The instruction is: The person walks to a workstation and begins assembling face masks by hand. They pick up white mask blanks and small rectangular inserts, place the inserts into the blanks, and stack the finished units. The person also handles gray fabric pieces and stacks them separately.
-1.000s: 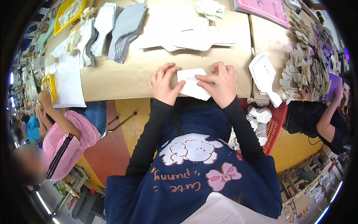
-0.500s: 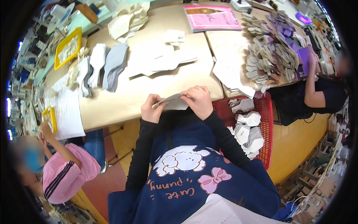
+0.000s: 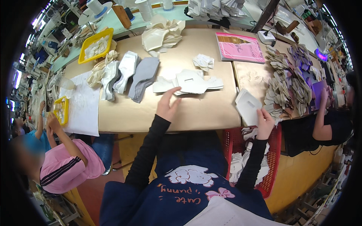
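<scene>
My left hand (image 3: 167,105) is stretched forward over the tan table (image 3: 196,113), fingers apart and holding nothing. Its fingertips are just short of a loose pile of white cut pieces (image 3: 192,82). My right hand (image 3: 265,121) is out at the table's right front corner. It pinches the edge of a white cut piece (image 3: 247,106) that lies on a small stack of the same pieces there. Both my sleeves are black.
A red basket (image 3: 273,158) with white pieces stands below the right hand. Grey pieces (image 3: 143,77), a pink book (image 3: 239,47), tan stacks (image 3: 290,81) and yellow trays (image 3: 94,45) lie on the tables. A person in pink (image 3: 68,165) sits left, another in black (image 3: 324,124) right.
Both hands held one white piece at the table's near edge. They have parted: the right took the piece to the right-hand stack, the left reached forward toward the middle pile.
</scene>
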Demonstrator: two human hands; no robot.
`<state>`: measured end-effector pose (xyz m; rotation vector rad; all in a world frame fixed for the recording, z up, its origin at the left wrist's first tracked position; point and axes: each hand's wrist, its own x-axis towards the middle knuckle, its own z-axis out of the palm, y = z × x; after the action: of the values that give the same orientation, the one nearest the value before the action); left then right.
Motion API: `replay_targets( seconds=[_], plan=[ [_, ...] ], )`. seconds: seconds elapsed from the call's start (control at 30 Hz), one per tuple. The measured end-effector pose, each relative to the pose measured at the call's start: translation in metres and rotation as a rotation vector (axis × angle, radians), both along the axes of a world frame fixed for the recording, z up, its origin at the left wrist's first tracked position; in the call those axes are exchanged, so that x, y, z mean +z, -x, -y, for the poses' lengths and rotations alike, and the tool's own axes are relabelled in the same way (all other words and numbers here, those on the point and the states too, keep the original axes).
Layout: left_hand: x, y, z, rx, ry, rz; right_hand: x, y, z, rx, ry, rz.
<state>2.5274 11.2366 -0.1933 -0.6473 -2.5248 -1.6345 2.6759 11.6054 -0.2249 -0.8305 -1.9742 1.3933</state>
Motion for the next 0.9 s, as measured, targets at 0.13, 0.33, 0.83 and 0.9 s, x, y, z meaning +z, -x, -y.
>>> replay_targets(
  seconds=[0.13, 0.33, 0.83, 0.9],
  plan=[
    [-0.004, 0.042, 0.024, 0.090, 0.047, 0.011, -0.013, 0.006, -0.026, -0.040, -0.105, 0.288],
    [-0.006, 0.101, -0.025, -0.064, -0.001, -0.139, 0.031, 0.015, 0.046, -0.076, -0.633, 0.098],
    [-0.040, 0.158, -0.098, -0.105, 0.188, -0.038, 0.040, 0.003, 0.112, 0.239, -0.326, 0.063],
    [-0.038, 0.149, -0.095, -0.058, 0.207, 0.091, 0.042, 0.015, 0.109, 0.320, -0.322, 0.048]
  ],
)
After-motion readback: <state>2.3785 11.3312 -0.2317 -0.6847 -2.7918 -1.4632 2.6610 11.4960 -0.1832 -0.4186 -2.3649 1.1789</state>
